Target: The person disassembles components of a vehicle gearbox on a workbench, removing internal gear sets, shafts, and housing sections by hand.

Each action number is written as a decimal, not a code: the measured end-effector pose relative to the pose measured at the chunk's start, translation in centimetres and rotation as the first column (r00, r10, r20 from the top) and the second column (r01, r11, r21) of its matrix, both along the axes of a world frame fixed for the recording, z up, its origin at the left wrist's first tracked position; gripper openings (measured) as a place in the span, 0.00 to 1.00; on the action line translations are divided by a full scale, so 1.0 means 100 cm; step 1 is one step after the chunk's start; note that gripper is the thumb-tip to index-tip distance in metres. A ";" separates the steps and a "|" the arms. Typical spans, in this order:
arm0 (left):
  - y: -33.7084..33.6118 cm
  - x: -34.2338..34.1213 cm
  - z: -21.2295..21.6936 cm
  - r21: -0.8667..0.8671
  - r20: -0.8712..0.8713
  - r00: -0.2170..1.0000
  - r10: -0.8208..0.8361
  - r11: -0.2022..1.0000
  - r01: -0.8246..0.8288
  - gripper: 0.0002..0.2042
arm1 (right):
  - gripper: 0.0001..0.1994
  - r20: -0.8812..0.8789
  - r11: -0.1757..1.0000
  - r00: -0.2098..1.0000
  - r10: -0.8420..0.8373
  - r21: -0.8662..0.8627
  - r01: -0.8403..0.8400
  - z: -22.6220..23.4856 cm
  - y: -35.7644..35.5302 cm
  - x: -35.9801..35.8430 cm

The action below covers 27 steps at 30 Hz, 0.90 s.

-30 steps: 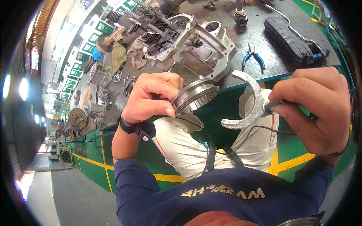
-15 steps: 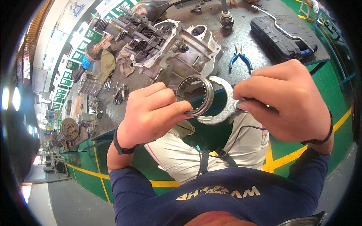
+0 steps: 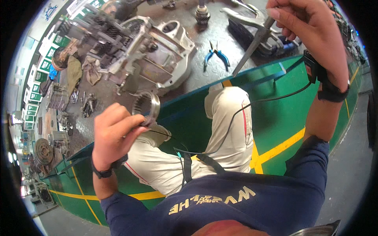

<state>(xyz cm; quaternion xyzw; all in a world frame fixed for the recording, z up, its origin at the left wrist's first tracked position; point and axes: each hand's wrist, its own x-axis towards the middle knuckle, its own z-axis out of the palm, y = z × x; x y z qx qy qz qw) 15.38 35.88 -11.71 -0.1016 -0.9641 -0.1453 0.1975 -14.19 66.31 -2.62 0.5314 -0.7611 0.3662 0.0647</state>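
Left grip [image 3: 114,131] pinching steel ring [image 3: 155,106], 9 o'clock, near surface [image 3: 195,80] edge; right grip [image 3: 305,21] closed round fork [image 3: 258,24], 1 o'clock; wide gap between

A large metal gear housing [image 3: 161,65] sat on the dark bench [image 3: 185,24], with a cluster of gears and shafts [image 3: 104,47] along its left side. Just to its right lay a pair of blue-handled pliers [image 3: 214,50], tips pointing away from the near edge, and beyond them a toothed gear on a shaft [image 3: 202,16] stood upright. A black case [image 3: 240,34] lay farther right, partly hidden. Left of the housing were a pale rag [image 3: 91,70] and an olive cloth [image 3: 74,72], with small metal parts [image 3: 88,105] nearer the front and a round disc [image 3: 43,151] at the far left. Yellow lines [image 3: 281,147] crossed the green floor [image 3: 275,118] below.
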 end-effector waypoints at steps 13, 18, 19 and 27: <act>-0.005 0.043 -0.048 0.153 -0.080 0.991 0.110 0.984 -0.097 0.12 | 0.06 -0.164 0.969 0.959 -0.232 0.047 0.243 -0.130 -0.037 -0.088; -0.013 0.035 -0.046 0.151 -0.109 0.984 0.140 0.981 -0.123 0.11 | 0.06 -0.044 0.984 0.986 -0.162 0.067 0.164 -0.106 -0.042 -0.051; -0.013 0.031 -0.049 0.163 -0.119 0.984 0.130 0.980 -0.110 0.11 | 0.06 -0.013 0.987 0.989 -0.144 0.071 0.145 -0.105 -0.040 -0.045; -0.014 0.008 -0.053 0.085 -0.113 0.987 0.117 0.991 -0.108 0.11 | 0.05 0.012 0.993 0.994 0.105 0.056 -0.105 -0.101 -0.051 0.008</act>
